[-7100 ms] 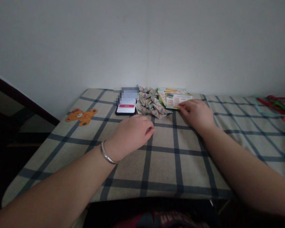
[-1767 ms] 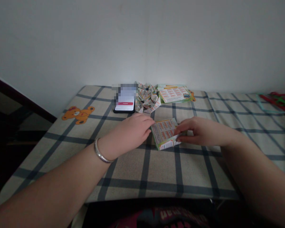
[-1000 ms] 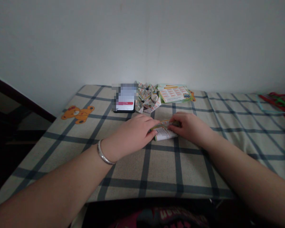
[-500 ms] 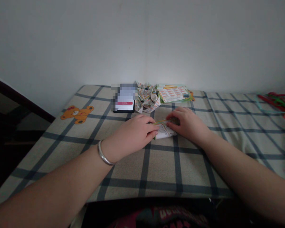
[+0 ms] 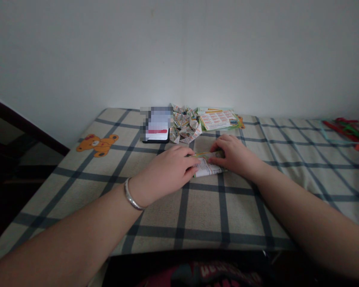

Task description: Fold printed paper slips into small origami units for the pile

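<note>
A small folded sheet of printed paper point(image 5: 208, 167) lies on the checked cloth in front of me, white with text and green and yellow along its edges. My left hand point(image 5: 175, 167) grips its left end, with thumb and fingers closed on it. At the other end, my right hand point(image 5: 231, 157) holds the upper right part of the paper between curled fingers and thumb. Both hands rest low on the table. The fingers cover the two ends of the sheet.
Behind my hands lie a phone point(image 5: 157, 125), a pile of folded paper pieces point(image 5: 185, 127) and a stack of printed leaflets point(image 5: 218, 119) by the wall. Colourful ribbon-like strips point(image 5: 351, 133) lie far right. A checked tablecloth point(image 5: 155, 215) with a bear picture point(image 5: 97, 144) covers the table.
The right hand's fingers have shifted slightly on the paper, and more of its printed face shows. My left hand stays in nearly the same place.
</note>
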A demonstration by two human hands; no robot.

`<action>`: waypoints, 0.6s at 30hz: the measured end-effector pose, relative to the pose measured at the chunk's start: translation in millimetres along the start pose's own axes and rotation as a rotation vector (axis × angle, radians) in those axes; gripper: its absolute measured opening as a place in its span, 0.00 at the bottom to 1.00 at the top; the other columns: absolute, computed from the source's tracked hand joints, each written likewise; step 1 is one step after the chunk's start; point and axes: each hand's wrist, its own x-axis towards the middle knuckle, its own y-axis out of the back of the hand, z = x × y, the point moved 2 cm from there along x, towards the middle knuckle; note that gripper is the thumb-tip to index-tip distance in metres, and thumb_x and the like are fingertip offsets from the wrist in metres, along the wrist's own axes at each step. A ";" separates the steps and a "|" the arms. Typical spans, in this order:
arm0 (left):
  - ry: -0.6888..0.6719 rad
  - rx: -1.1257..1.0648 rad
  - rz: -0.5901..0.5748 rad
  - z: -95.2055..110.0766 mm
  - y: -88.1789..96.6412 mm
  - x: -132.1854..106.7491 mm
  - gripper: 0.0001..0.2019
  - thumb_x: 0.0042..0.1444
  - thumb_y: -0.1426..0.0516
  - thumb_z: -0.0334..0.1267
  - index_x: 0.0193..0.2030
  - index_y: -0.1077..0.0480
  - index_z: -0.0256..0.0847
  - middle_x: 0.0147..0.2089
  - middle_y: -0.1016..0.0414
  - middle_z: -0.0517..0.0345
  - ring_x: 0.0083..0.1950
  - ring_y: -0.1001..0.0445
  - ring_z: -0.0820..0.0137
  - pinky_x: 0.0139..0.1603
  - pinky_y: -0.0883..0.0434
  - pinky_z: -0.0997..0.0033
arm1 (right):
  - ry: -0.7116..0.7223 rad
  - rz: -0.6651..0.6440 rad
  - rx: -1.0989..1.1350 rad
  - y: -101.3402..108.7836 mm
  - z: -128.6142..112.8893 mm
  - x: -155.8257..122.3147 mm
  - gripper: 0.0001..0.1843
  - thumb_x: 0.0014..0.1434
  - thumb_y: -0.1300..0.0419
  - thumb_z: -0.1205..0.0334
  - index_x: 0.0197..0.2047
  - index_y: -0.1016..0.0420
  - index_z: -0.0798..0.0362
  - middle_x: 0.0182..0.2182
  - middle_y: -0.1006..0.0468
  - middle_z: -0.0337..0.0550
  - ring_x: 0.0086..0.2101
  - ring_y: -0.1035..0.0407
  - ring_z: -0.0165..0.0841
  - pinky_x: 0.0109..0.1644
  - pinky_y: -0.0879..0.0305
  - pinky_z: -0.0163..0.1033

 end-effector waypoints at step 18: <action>0.020 -0.108 0.036 -5.9 -0.3 1.3 0.08 0.61 0.45 0.36 0.44 0.26 0.40 0.47 0.28 0.54 0.51 0.31 0.64 0.56 0.33 0.58 | -0.032 0.011 0.183 1.5 -12.6 -7.6 0.08 0.57 0.38 0.59 0.32 0.32 0.52 0.28 0.28 0.39 0.29 0.38 0.30 0.31 0.46 0.35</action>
